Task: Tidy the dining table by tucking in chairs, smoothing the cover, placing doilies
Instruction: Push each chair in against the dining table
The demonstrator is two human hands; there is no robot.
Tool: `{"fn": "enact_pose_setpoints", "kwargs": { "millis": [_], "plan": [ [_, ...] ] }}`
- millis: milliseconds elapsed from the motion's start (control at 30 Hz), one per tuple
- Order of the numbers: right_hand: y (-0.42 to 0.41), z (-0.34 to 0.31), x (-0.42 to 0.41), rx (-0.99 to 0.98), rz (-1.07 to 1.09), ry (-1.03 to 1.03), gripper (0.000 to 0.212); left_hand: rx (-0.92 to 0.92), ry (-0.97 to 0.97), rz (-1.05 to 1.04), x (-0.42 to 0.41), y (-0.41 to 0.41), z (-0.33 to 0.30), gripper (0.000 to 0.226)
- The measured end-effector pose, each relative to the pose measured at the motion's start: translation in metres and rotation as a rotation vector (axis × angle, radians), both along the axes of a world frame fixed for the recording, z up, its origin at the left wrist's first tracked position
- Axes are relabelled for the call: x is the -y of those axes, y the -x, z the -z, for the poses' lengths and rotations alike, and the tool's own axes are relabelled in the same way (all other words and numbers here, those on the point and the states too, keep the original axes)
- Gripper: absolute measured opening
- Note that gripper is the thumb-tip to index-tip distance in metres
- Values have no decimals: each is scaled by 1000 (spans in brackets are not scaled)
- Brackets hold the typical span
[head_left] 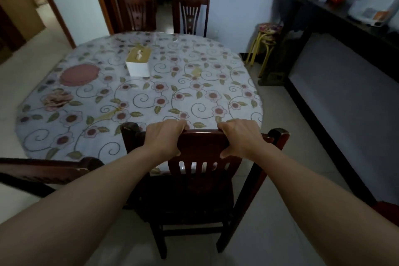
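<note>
A dark wooden chair [200,181] stands at the near edge of the dining table, its seat partly out from under it. My left hand [165,137] and my right hand [240,136] both grip the chair's top rail, fingers curled over the far side. The rounded table carries a flower-patterned cover [138,97]. On the cover's left side lie a round pink doily [78,74] and a rose-shaped doily [57,98]. A white tissue box with a tan lid [138,61] sits near the middle.
Two more dark chairs [135,12] [191,14] stand at the far side. Another chair's back [43,170] juts in at the near left. A stack of stools [266,43] and a long dark sideboard [336,28] with bags line the right wall.
</note>
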State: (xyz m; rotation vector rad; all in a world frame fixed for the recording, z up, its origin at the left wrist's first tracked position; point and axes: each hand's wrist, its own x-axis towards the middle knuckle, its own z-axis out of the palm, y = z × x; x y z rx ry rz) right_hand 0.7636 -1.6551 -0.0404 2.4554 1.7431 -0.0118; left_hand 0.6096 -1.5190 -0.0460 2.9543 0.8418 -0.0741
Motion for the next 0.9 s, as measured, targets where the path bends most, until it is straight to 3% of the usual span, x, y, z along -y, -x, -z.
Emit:
{"fn": "enact_pose_setpoints", "kwargs": {
  "millis": [133,267,400,600,900],
  "plan": [
    [-3,18,-5,-21,-45,-21,48,4,-64,3,-1,-2,17,50],
    [-1,43,-3,-35,-70,-66,42,82,-98,26,1,2,43,32],
    [0,67,2,-24,-66,-134,43,156,-117,59,3,9,74,44],
    [23,91,3,32,-113,-182,60,97,-152,129,0,34,93,52],
    [55,120,17,9,-57,-161,52,44,-128,163,9,59,118,53]
  ]
}}
